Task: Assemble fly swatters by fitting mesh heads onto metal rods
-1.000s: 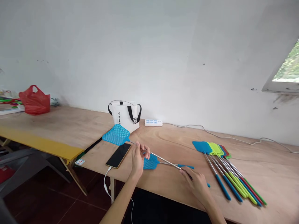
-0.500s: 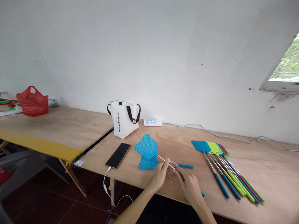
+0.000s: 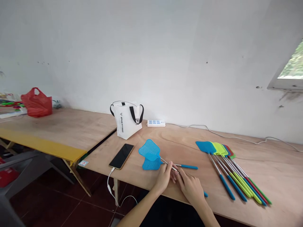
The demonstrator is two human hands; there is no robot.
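Near the front edge of the table [image 3: 175, 143]: blue fly swatter [image 3: 148, 147], its mesh head overlapping a second blue swatter [image 3: 151, 165] that lies on the wood.
Left hand [image 3: 163, 176]: thumb and fingers closed on the held one's metal shaft [image 3: 174, 169].
Right hand [image 3: 191, 186]: curled round that shaft just beside the left, with a blue handle end [image 3: 205, 194] showing past the wrist.
Row to the right: overlapping swatters [image 3: 227, 171], blue, lime, red and green.
Phone [image 3: 121, 156]: left of both heads, cable [image 3: 109, 186] plugged in.
Farther back: white bag [image 3: 127, 123], power strip [image 3: 156, 123].
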